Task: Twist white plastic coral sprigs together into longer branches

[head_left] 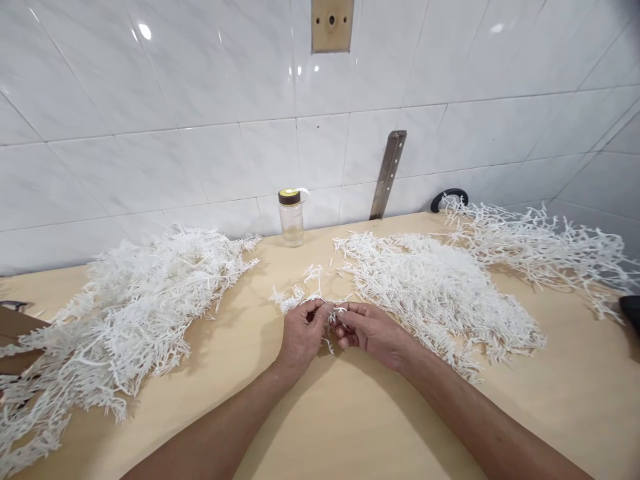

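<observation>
Both hands meet over the middle of the table. My left hand (303, 333) pinches a thin white branched plastic sprig (315, 293), whose forked tips stick out above the fingers. My right hand (367, 328) is closed beside it, thumb and forefinger pinching a white forked piece (339, 309) of the same stuff. Whether the two pieces are joined is hidden by the fingers. One thin end hangs below, between the hands. Just beyond the fingertips lie a few loose white bits (287, 299).
Heaps of white sprigs lie left (155, 307) and right (435, 287), with longer branched strands (540, 243) at the far right. A lidded clear jar (291, 223) stands near the tiled wall. A metal strip (389, 175) leans there, near a black curved object (449, 195). Brown cardboard (23, 333) is at left.
</observation>
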{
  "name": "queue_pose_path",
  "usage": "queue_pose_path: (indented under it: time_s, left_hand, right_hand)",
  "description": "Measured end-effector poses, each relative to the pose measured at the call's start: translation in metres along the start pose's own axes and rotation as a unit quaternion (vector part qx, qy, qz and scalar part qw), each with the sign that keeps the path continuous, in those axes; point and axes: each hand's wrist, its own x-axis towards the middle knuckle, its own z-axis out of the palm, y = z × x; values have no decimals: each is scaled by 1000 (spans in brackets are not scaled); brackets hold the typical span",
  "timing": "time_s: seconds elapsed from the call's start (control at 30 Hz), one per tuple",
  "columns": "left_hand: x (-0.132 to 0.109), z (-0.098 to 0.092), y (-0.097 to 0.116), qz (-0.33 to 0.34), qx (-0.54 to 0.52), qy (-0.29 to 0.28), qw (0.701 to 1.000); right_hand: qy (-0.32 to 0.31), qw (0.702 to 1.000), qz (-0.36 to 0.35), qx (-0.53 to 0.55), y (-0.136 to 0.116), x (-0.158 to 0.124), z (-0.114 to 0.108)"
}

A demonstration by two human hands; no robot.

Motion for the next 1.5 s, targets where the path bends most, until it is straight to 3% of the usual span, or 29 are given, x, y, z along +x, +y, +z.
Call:
queue_pose_path:
  time_s: [0.67, 1.0, 1.27, 1.5]
  left_hand:
    - [-1, -1, 2, 28, 31, -4, 999]
    - [0, 1, 3, 34, 36, 1, 999]
    - [1, 1, 4, 9, -3, -20, 1000]
    - [0, 0, 2, 68, 82, 16, 994]
  right_hand:
    - [-1, 1000, 0, -16, -2, -2, 2]
    - [108, 975, -23, -193, 4, 0, 5]
    - [106, 971, -25, -211, 6, 1, 2]
    - [108, 957, -47, -264, 9, 0, 5]
